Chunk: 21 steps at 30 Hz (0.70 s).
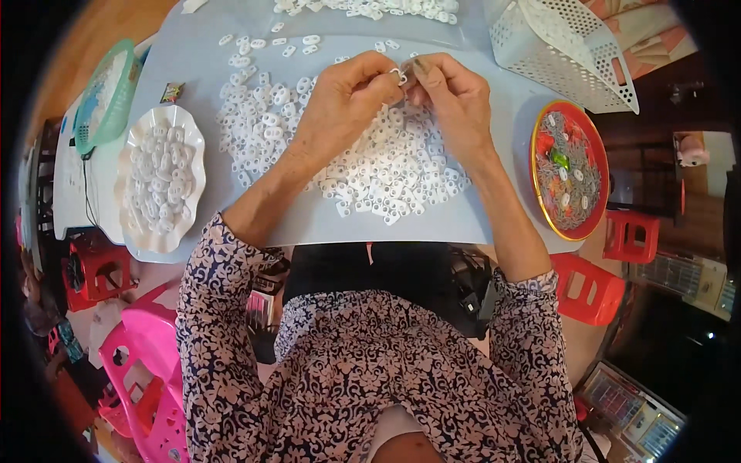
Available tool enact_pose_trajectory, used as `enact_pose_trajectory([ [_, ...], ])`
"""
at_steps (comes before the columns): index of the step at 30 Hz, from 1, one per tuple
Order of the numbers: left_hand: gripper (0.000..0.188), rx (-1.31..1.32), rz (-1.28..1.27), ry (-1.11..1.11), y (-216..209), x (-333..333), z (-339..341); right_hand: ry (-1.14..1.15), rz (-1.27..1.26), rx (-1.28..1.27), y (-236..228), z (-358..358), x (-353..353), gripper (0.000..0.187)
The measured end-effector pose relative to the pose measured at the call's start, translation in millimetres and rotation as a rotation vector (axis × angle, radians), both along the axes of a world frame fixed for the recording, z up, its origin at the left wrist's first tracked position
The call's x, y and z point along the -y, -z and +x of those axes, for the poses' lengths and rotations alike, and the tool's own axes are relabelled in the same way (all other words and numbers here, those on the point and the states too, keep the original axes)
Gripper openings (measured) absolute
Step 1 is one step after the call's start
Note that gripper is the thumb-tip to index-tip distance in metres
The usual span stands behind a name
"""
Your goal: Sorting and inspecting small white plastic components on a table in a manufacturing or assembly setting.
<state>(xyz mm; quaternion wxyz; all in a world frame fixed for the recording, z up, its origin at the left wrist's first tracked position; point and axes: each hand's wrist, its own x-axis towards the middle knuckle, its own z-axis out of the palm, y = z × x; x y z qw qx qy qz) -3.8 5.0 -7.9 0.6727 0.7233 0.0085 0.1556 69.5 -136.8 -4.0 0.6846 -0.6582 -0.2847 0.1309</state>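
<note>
Above a broad pile of small white two-holed plastic pieces (390,174), my two hands meet with fingertips almost touching. My left hand (351,96) pinches one white plastic piece (399,76) between thumb and fingers. Close against it, my right hand (455,92) is closed in a pinch; a small greyish thing seems to show at its fingertips, too small to name. On the left stands a white wavy-rimmed dish (123,185) with more oval white pieces in it. A round red tray with a gold rim (534,174) on the right holds many small grey bits and several white pieces.
A white perforated basket (540,65) stands at the far right, a green basket (127,89) at the far left. A small colourful wrapper (171,93) lies on the grey table (270,224). Red stools (590,289) and a pink chair (147,347) flank me.
</note>
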Motion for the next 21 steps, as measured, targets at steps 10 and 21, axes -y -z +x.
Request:
enact_pose_trajectory([
  [10, 0.013, -0.049, 0.081, 0.05, -1.6, -1.6, -1.5, -0.011, -0.013, 0.016, 0.7, 1.3, 3.2, 0.014],
  [21, 0.014, -0.039, -0.123, 0.068, -1.8, -1.5, 2.2, 0.028, 0.07, 0.013, 2.7, -3.2, -1.1, 0.013],
])
